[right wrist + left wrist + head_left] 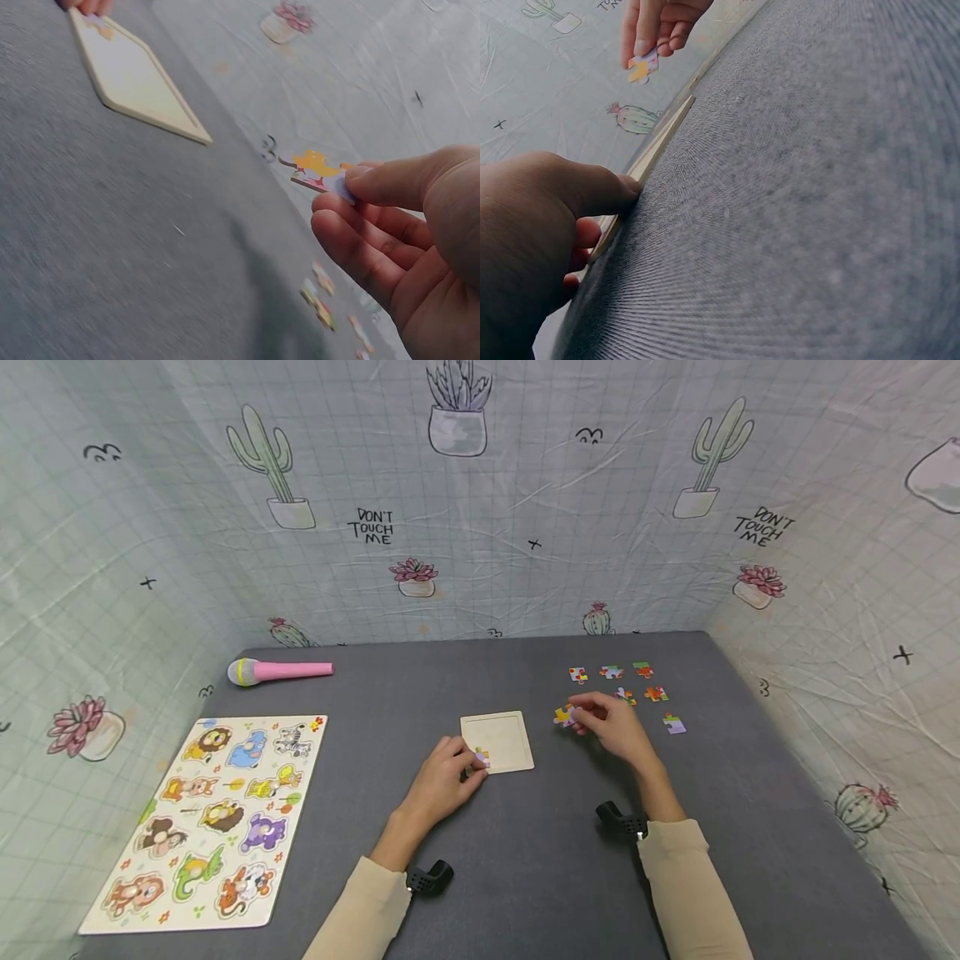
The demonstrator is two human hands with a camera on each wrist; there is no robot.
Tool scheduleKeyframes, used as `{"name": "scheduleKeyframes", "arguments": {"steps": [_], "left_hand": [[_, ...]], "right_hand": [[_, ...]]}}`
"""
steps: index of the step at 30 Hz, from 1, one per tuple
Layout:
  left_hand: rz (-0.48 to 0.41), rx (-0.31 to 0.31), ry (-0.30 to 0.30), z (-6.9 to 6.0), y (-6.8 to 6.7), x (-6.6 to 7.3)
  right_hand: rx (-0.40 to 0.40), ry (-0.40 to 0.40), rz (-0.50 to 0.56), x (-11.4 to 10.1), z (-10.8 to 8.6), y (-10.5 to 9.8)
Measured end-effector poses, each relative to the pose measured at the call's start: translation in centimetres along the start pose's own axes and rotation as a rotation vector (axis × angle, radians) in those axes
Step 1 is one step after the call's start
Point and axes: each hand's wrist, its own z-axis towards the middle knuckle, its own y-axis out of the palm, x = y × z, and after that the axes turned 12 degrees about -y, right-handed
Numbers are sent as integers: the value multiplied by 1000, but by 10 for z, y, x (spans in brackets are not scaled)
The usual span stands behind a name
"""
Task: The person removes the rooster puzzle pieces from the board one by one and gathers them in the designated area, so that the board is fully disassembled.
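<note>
At its lower left corner, a small square wooden puzzle tray [498,742] is steadied by my left hand [442,779]. The left thumb [615,191] lies against the tray's near edge, with the fingers curled at its side. One puzzle piece [482,755] lies inside that corner, partly hidden by the fingers. To the right of the tray, my right hand [613,727] pinches a yellow and purple puzzle piece [319,169] between thumb and fingers, held above the table. Several loose puzzle pieces [657,693] lie on the table beyond and right of this hand.
On the left lies a large animal peg puzzle board [247,785]. A pink toy microphone [292,671] rests near the back left edge of the grey table [517,877]. A patterned fabric sheet [495,527] hangs around the back and sides.
</note>
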Motion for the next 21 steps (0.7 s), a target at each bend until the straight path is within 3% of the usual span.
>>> {"name": "scheduleKeyframes", "arguments": {"steps": [8, 16, 21], "left_hand": [[6, -3, -3, 0, 0, 0], [-1, -5, -6, 0, 0, 0], [-11, -12, -13, 0, 0, 0]], "right_hand": [[48, 64, -12, -19, -8, -25], [171, 92, 11, 21, -14, -44], [244, 117, 6, 33, -19, -54]]}}
